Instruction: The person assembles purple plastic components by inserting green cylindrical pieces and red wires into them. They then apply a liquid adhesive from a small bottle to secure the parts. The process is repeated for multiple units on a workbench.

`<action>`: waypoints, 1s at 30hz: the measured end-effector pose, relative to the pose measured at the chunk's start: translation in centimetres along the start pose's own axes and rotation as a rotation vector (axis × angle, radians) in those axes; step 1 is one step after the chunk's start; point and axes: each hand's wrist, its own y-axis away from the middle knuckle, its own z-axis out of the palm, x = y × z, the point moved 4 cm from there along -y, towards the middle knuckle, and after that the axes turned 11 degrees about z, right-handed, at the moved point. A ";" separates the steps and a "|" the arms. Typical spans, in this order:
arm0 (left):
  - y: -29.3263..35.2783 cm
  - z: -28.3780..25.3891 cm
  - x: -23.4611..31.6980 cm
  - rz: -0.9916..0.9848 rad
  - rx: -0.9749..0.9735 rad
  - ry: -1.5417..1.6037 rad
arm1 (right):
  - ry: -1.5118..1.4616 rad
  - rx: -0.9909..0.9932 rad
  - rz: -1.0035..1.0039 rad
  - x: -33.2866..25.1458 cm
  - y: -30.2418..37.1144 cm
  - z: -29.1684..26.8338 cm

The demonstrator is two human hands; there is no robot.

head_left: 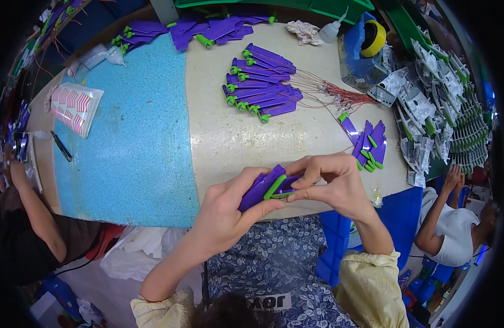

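Near the table's front edge, my left hand [222,205] is closed around a flat purple plastic part [255,194], its thumb pressed along the lower side. A bright green strip [275,187] stands out at an angle on that part. My right hand [339,177] pinches the part's right end between thumb and fingers, which partly hide it. A thin wire seems to run by the right fingertips. To the right lie loose purple parts [376,134] with several small green pieces [371,164] on and beside them.
Wired purple parts with green ends [263,85] lie fanned out, red wires [345,95] trailing right. Grey-and-green assemblies [421,104] pile up at right, near yellow tape [375,39]. A blue mat [126,142] holds a patterned packet [77,109] and pen [61,146]. Other people sit at both sides.
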 end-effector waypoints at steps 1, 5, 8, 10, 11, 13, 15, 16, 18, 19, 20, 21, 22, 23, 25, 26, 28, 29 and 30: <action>0.0 0.2 0.1 0.010 0.000 0.021 | 0.000 -0.028 0.019 0.0 -0.1 -0.3; -0.1 0.5 0.0 0.077 0.003 0.022 | -0.031 -0.001 0.046 0.0 -0.1 -0.3; -0.2 0.7 0.3 0.082 0.051 -0.060 | -0.054 0.095 0.057 0.0 0.1 0.5; -0.1 0.9 0.4 0.098 0.095 -0.117 | -0.058 0.138 0.005 0.6 0.2 0.8; 0.0 0.9 0.5 0.106 0.116 -0.144 | -0.059 0.160 -0.021 1.0 0.3 0.9; 0.1 1.0 0.7 0.125 0.140 -0.174 | -0.033 0.191 -0.044 1.5 0.4 1.1; 0.3 0.9 0.8 0.140 0.172 -0.194 | 0.038 0.227 -0.091 1.8 0.4 1.2; 0.2 0.9 0.9 0.149 0.191 -0.198 | 0.098 0.253 -0.130 1.8 0.4 1.1; 0.2 0.6 0.9 0.107 0.204 -0.191 | 0.136 0.234 -0.040 1.8 0.3 0.5; 0.3 0.2 0.8 0.057 0.195 -0.180 | 0.113 0.191 0.086 1.5 0.5 -0.5; 0.3 0.1 0.6 0.007 0.185 -0.169 | 0.089 0.148 0.212 1.4 0.7 -1.0; 0.1 0.4 0.5 0.004 0.122 -0.156 | 0.220 0.164 0.131 0.8 0.9 -1.0; -0.2 0.7 0.4 -0.001 0.060 -0.141 | 0.351 0.180 0.050 0.3 1.0 -0.8; -0.5 1.0 0.2 -0.004 -0.003 -0.126 | 0.482 0.196 -0.030 -0.2 1.2 -0.5; -1.0 1.5 0.3 0.061 -0.073 -0.200 | 0.579 0.277 -0.153 -1.2 1.6 0.2; -1.4 1.7 0.4 0.095 -0.106 -0.238 | 0.628 0.317 -0.216 -1.6 1.7 0.5; -2.4 1.5 0.6 0.066 -0.175 -0.201 | 0.613 0.365 -0.331 -1.7 1.9 0.6; -2.8 1.3 0.7 0.051 -0.208 -0.183 | 0.606 0.388 -0.389 -1.8 2.1 0.5; -3.0 1.2 0.6 -0.035 -0.218 -0.068 | 0.583 0.412 -0.362 -1.9 2.1 0.1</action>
